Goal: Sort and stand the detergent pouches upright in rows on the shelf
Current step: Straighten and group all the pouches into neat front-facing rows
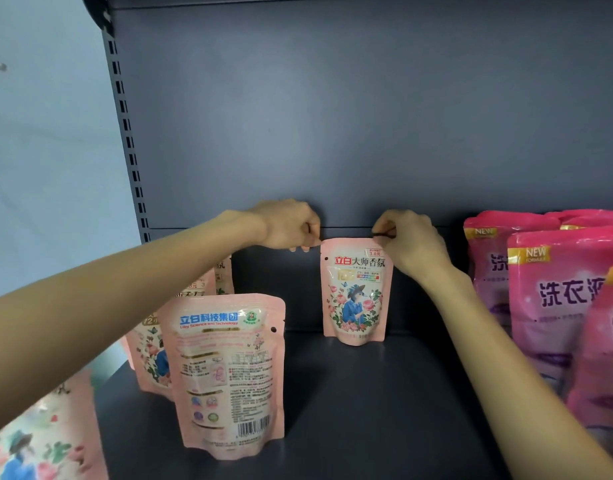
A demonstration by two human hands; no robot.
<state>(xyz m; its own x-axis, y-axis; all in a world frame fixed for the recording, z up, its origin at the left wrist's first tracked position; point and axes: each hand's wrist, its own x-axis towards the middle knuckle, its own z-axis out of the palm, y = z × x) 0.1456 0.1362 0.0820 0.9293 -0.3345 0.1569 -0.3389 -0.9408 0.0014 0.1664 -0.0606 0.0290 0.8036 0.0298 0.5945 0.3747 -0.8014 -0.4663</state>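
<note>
Upright, glossy pouch [355, 292]; left hand [291, 225], right hand [414, 242] at corners

On my screen I see a pale blue wall [49, 150] at the left. Beside it stands a dark grey slotted upright [125, 126], and a plain dark grey back panel [367, 98] fills the rest, with soft light on its middle.

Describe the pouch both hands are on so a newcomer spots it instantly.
Start at the dark shelf, along its back panel. Mid-shelf stands a pale pink pouch, its top corners pinched by the left hand and right hand. Unlike the nearer barcode-side pouch and the magenta pouches at right, it stands alone, floral front facing out.
</note>
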